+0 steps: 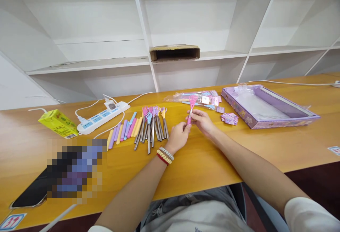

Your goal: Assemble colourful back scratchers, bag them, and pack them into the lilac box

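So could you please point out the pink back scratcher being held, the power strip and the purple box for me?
pink back scratcher (192, 102): head view, on its claw-shaped head above the hands.
power strip (102, 116): head view, middle of its white body.
purple box (240, 109): head view, on its patterned front wall.

Two bare forearms rise from the bottom of the frame toward its centre, ending in the left hand (178, 136) and the right hand (202, 121). The left wrist wears a stack of bracelets (165, 155): a white-and-grey beaded band nearest the hand, a yellow woven one below it, and a red cord lowest. At the lower right corner a white short sleeve (310, 215) covers the right upper arm, a sliver of white sleeve shows at the bottom edge left of centre, and grey clothing (186, 210) with pale drawstrings fills the bottom centre.
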`<state>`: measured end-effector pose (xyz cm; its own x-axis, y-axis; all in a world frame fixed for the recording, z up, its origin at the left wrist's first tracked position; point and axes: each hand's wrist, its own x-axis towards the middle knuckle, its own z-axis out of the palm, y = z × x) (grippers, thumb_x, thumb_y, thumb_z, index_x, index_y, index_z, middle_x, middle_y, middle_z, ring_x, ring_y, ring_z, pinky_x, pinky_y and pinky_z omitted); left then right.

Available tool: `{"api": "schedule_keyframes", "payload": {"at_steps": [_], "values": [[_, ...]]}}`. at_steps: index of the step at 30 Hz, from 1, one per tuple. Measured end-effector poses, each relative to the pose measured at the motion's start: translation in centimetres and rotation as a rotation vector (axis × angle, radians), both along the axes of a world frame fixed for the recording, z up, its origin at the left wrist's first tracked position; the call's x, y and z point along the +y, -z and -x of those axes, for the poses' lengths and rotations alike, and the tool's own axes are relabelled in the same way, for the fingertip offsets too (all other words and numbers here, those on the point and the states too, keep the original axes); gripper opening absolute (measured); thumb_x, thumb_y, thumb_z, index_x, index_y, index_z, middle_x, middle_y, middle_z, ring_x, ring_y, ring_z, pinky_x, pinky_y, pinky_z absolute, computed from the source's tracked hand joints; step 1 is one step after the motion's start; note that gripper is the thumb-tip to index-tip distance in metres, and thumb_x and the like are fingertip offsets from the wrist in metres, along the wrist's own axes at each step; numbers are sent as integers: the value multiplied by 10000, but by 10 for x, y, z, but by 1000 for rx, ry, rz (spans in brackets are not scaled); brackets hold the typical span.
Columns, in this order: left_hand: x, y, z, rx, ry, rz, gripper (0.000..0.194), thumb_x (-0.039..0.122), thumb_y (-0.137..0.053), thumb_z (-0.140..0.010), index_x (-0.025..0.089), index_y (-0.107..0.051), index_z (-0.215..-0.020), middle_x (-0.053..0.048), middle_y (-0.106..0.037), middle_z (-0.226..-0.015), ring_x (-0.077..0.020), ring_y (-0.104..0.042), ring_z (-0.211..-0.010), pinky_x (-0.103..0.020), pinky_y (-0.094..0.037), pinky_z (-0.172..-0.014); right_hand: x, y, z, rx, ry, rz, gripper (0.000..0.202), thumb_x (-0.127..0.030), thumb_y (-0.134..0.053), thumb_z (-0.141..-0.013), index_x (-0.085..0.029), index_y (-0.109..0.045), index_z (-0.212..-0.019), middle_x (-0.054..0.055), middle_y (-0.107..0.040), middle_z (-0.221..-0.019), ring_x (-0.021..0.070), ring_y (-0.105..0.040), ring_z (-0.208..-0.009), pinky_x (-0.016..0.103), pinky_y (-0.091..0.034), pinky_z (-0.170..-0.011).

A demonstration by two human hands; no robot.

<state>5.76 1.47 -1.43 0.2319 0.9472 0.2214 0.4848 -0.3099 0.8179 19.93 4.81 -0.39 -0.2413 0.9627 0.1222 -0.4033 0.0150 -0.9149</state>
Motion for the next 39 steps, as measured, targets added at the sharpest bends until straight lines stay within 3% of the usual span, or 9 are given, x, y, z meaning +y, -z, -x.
{"api": "schedule_keyframes", "payload": {"at_steps": [4,10,15,20,26,30,32,34,39], "values": [[-3,1,-1,223,-25,-227,275,339,-351,-897,176,-564,-959,-104,-638,-881,-217,-583,-805,-333,-405,-724,-6,-12,-2,207,-64,18,254,-228,-691,-644,-198,-605,-881,10,-639,-737,151,-601,-721,329,-472,-733],[-8,0,-8,247,-68,-284,330,350,-259,-928,171,-530,-985,-111,-624,-948,-215,-580,-888,-324,-411,-772,-15,-20,1,380,-135,58,167,-201,-652,-642,-198,-532,-758,-30,-551,-618,137,-577,-662,335,-479,-726],[-18,-6,-16,399,-66,-194,401,445,-222,-918,183,-525,-940,-83,-638,-825,-226,-593,-730,-313,-380,-624,-20,-20,6,456,-85,52,457,-123,-644,-654,-172,-207,-529,-92,-211,-392,44,-289,-343,217,-368,-418],[-22,-18,-24,331,58,-112,383,486,-293,-886,194,-541,-907,-47,-626,-757,-198,-566,-668,-282,-339,-579,-21,-29,5,372,31,28,553,-85,-655,-615,-183,-114,-555,-111,-151,-363,27,-141,-286,189,-158,-294],[-17,-32,-19,73,246,188,400,513,-428,-812,179,-403,-593,27,-429,-516,-90,-381,-468,-238,-282,-474,-33,-40,10,321,15,-15,538,-108,-664,-614,-194,-135,-566,-123,-160,-369,21,-139,-285,183,-187,-289],[-18,-34,-6,-119,412,638,462,578,-494,-742,217,-244,-599,94,-208,-418,-56,-170,-347,-230,-151,-379,-46,-42,19,292,-11,-24,523,-140,-671,-625,-201,-153,-583,-129,-170,-380,21,-162,-285,176,-202,-295],[-19,-33,-3,-172,457,729,470,588,-479,-745,223,-211,-619,103,-175,-429,-56,-126,-354,-226,-124,-378,-46,-42,20,279,-14,-16,519,-140,-672,-624,-204,-158,-591,-131,-172,-387,21,-165,-288,174,-202,-298],[-19,-32,-4,-142,421,634,448,584,-452,-763,216,-241,-620,91,-211,-457,-60,-159,-382,-228,-147,-397,-43,-40,18,281,4,-4,522,-131,-673,-620,-203,-156,-591,-131,-167,-387,20,-150,-291,173,-192,-298],[-22,-27,-16,102,135,14,358,520,-471,-791,179,-435,-685,30,-446,-620,-97,-390,-561,-238,-280,-521,-29,-34,12,379,111,51,537,-161,-679,-637,-191,-147,-570,-118,-167,-365,30,-153,-295,190,-224,-312]]}}
